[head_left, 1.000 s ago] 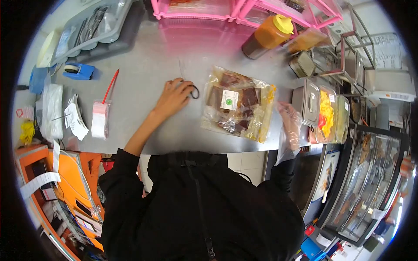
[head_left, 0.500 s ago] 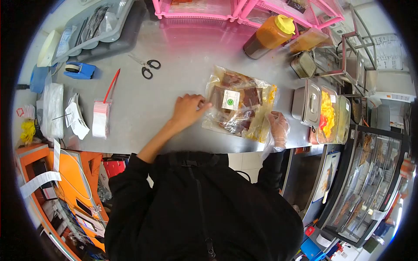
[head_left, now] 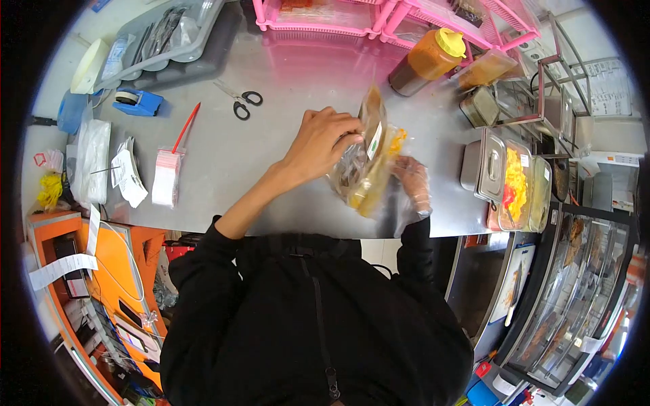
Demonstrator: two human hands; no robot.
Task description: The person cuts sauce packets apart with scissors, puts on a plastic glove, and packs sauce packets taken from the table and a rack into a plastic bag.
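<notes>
A clear plastic food packet (head_left: 366, 166) with brown contents, a yellow bit and a white label is tilted up on edge over the steel counter. My bare left hand (head_left: 323, 140) grips its left side, fingers curled round the plastic. On the packet's right side is my right hand (head_left: 412, 179), in a clear thin glove, its fingers at the lower right edge; blur and the glove hide whether they pinch it. A squeeze bottle (head_left: 428, 62) of brown sauce with a yellow cap stands beyond the packet.
Scissors (head_left: 240, 101), a blue tape dispenser (head_left: 138, 102) and a red pen (head_left: 186, 126) lie to the left. Pink baskets (head_left: 321, 24) stand at the back. At right are a metal container (head_left: 482, 166) and a tub of yellow food (head_left: 514, 179). The steel counter (head_left: 271, 210) ends just before my body.
The packet lay flat with its label up; now it is lifted and turned on edge. My left hand moved right and up onto it, and my right hand shifted left.
</notes>
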